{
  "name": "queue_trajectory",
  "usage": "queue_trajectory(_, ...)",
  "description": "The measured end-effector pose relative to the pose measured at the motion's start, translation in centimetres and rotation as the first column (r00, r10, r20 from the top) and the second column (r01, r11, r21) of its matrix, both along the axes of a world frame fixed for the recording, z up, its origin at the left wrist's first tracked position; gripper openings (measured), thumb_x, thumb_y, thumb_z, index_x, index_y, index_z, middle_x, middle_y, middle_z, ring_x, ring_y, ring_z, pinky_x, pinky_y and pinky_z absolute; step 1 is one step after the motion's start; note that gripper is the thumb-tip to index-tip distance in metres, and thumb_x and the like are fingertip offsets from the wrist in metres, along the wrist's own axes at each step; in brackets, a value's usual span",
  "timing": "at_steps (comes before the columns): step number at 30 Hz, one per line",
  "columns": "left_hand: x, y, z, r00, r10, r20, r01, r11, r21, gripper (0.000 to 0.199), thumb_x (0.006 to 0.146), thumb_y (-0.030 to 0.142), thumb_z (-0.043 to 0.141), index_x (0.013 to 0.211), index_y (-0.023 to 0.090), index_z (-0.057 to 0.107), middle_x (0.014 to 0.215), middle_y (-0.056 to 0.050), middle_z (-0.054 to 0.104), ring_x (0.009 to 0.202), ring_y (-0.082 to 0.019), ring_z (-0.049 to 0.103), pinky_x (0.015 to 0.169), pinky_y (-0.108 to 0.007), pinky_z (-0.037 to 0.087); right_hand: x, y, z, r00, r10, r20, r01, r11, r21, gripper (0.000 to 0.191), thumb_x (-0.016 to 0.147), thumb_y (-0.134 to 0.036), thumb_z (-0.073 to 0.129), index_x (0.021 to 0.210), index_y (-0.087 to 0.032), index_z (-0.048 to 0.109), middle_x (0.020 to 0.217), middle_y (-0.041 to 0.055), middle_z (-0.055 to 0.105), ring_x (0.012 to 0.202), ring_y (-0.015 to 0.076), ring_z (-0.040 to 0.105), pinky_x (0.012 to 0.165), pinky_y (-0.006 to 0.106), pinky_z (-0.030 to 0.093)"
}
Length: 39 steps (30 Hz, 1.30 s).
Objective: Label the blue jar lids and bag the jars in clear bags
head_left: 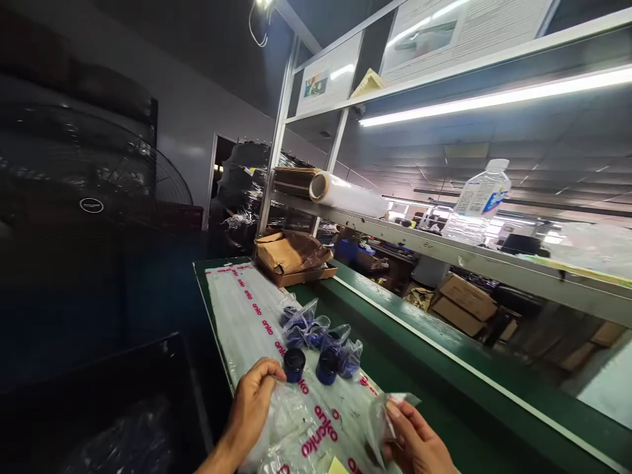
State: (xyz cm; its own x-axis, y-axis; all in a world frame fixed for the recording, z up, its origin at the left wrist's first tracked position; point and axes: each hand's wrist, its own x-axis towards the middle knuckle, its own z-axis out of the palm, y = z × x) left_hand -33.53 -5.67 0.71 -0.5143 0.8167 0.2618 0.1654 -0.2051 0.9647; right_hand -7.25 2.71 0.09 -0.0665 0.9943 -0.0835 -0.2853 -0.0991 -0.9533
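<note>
My left hand (253,403) pinches a clear plastic bag (289,411) in front of me, its fingertips close to a dark blue round cap-like piece (294,366). A second dark blue piece (328,367) stands unwrapped just to the right. Behind these two, several similar blue pieces in clear bags (316,334) are bunched together. On the right, my right hand (419,438) is closed on another piece of clear plastic bag (384,418), held between thumb and fingers. All this is over a whitish sheet (232,296) printed with pink "anko" lettering.
A cardboard box with brown paper (293,255) sits at the bench's far end. The green bench top (419,355) runs along the right. Above it, a shelf (419,243) carries a plastic-film roll (345,192) and a water bottle (481,201). A dark bin (182,355) stands left.
</note>
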Motion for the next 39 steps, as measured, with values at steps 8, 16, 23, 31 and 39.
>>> queue_trajectory(8,2.2,1.3,1.6,0.899,-0.436,0.036,0.437,0.893,-0.105,0.043,0.075,0.056,0.073,0.091,0.017,0.065,0.085,-0.001,0.064,0.082,-0.019,0.055,0.076,-0.028,0.041,-8.8,1.4,-0.2,0.849,0.475,0.229,-0.507,0.856,0.101,0.053,0.051,-0.06,0.092,0.07,-0.016,0.068,0.056,-0.0025,0.059,0.046,0.0118,0.051,0.042,0.023,0.044)
queue_trajectory(16,0.6,2.6,-1.1,0.935,-0.301,0.187,0.328,0.936,-0.13,0.048,0.069,0.061,0.074,0.075,0.015,0.064,0.069,0.0,0.062,0.07,-0.016,0.05,0.068,-0.027,0.038,-9.3,1.7,-1.6,0.853,0.5,0.15,-0.498,0.866,-0.051,0.055,0.063,-0.064,0.085,0.081,-0.015,0.066,0.059,0.0015,0.065,0.042,0.0112,0.055,0.038,0.018,0.029)
queue_trajectory(23,-1.6,2.6,-1.3,0.971,-0.052,-0.235,0.014,0.987,-0.161,0.023,0.082,0.037,0.061,0.075,0.018,0.071,0.07,0.0,0.068,0.07,-0.018,0.06,0.065,-0.025,0.04,-10.3,2.5,-1.0,0.933,0.263,0.245,-0.29,0.953,0.083,0.05,0.064,-0.064,0.082,0.08,-0.019,0.069,0.069,-0.0001,0.064,0.063,0.0157,0.058,0.051,0.023,0.046)
queue_trajectory(31,-5.5,8.0,2.8,0.9,0.134,-0.415,-0.153,0.988,-0.013,0.015,0.09,0.029,0.06,0.087,0.022,0.072,0.086,0.001,0.076,0.084,-0.018,0.068,0.075,-0.024,0.045,-14.8,7.5,2.0,0.888,0.089,0.452,-0.268,0.898,0.35,0.045,0.08,-0.063,0.061,0.093,-0.02,0.064,0.072,0.0008,0.066,0.059,0.0192,0.062,0.055,0.029,0.049)
queue_trajectory(39,-6.2,9.2,-1.9,0.73,0.078,-0.679,-0.154,0.987,-0.053,0.016,0.083,0.008,0.065,0.087,0.022,0.07,0.083,0.002,0.075,0.075,-0.018,0.069,0.069,-0.023,0.043,-14.9,8.0,-0.9,0.556,-0.307,0.773,-0.458,0.663,0.593,0.02,0.087,-0.021,0.051,0.081,-0.024,0.07,0.086,0.0076,0.072,0.084,0.0287,0.064,0.072,0.036,0.043)
